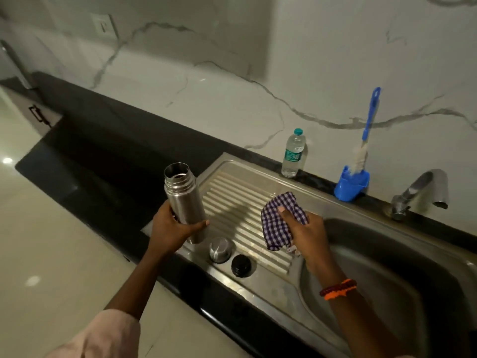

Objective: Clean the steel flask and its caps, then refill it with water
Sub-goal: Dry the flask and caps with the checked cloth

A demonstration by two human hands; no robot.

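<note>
My left hand (172, 229) grips the lower body of the open steel flask (183, 197), held upright over the left end of the steel drainboard (232, 192). Its mouth is uncovered. Just below the flask, a steel outer cap (220, 249) stands upside down on the drainboard, and a black inner cap (241, 265) lies to its right. My right hand (307, 237) holds a bunched purple-and-white checked cloth (277, 223) above the drainboard ribs, apart from the flask.
The sink basin (374, 275) lies at the right, with a steel tap (418, 195) behind it. A plastic water bottle (293, 153) and a blue bottle brush in a blue holder (352, 183) stand by the marble wall. Black countertop (103, 151) stretches left.
</note>
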